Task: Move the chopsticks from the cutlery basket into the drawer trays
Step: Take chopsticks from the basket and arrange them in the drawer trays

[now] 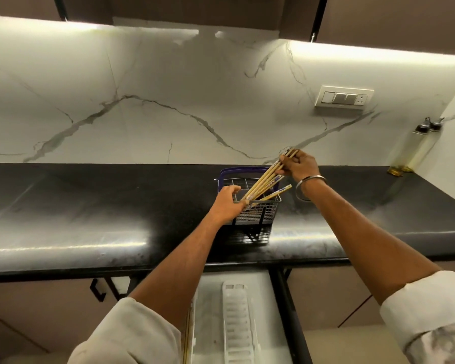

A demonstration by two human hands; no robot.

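Wooden chopsticks [263, 179] are leaning toward 1 o'clock out of the cutlery basket [255, 211], the right hand [301, 166] pinching their upper ends, the left hand [225, 204] gripping the basket's rim. Light, stiff and likely slippery, they seem best bunched near those ends.

Lit white marble wall [168, 101]; black counter [90, 206].

no text, label or number is legible; the chopsticks [263, 179] bear blurred print.
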